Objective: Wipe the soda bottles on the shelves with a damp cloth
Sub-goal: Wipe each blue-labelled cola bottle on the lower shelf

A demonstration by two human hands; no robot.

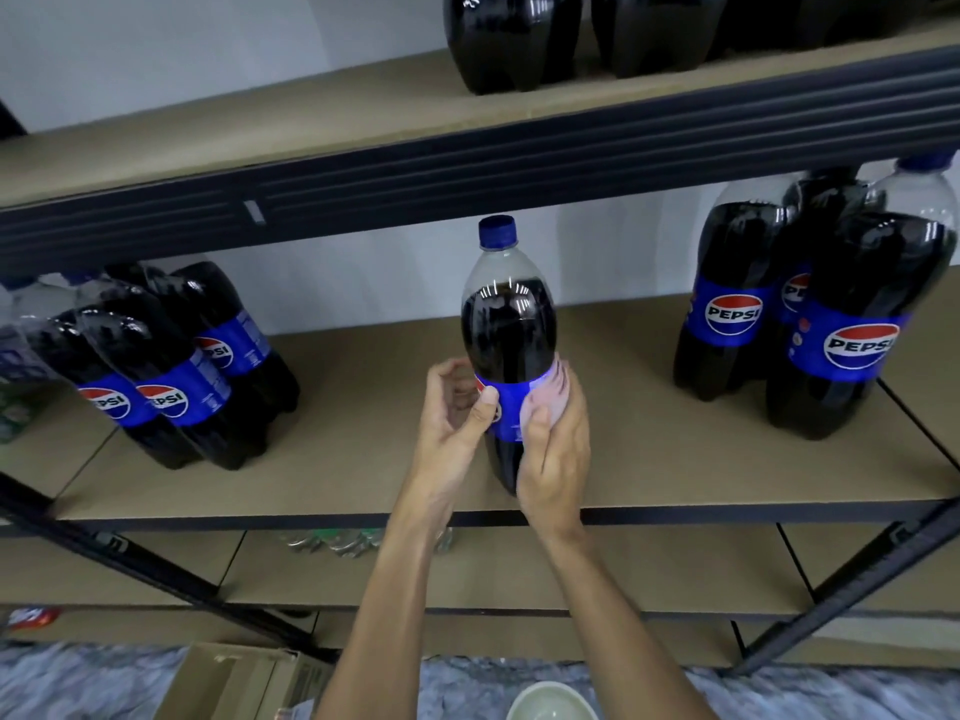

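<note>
Brown middle shelf, dark metal rack | soda bottle upright near front edge | right hand curls a pale cloth around its blue label | left hand thumb on label, fingers curled alongside | more bottles both ends

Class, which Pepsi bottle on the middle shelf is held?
The lone middle bottle, gripped by left hand and right hand; left group and right group stand untouched.
</note>
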